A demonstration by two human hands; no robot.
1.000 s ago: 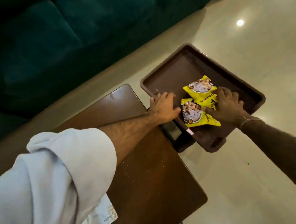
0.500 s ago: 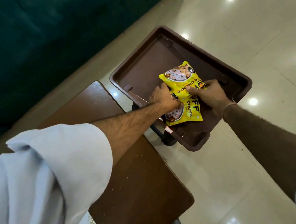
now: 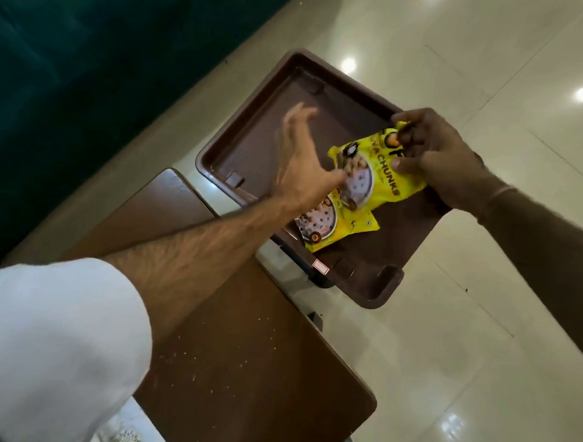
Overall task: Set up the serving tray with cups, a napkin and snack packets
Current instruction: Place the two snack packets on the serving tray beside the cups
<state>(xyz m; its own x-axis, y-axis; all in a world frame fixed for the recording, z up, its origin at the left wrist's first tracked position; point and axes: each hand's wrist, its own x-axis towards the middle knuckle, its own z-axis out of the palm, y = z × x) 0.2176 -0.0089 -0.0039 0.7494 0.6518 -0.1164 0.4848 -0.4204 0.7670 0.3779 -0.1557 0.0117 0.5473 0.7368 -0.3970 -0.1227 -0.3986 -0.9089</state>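
Head view: brown tray (image 3: 254, 134) mid-frame. Right hand (image 3: 435, 157) pinches upper packet (image 3: 383, 173) at its right end, thumb on its face. Left hand (image 3: 303, 167) blurred, fingers spread, thumb touching that packet's left edge. Lower packet (image 3: 337, 228) lies flat on tray, partly under the upper.

Snack packets (image 3: 385, 178): yellow, dark lettering, round white bowl print. Serving tray (image 3: 254, 131): brown. Surface (image 3: 258, 371): dark brown, pale specks. Sofa (image 3: 89, 58): dark green. Floor (image 3: 480, 332): glossy cream tiles.
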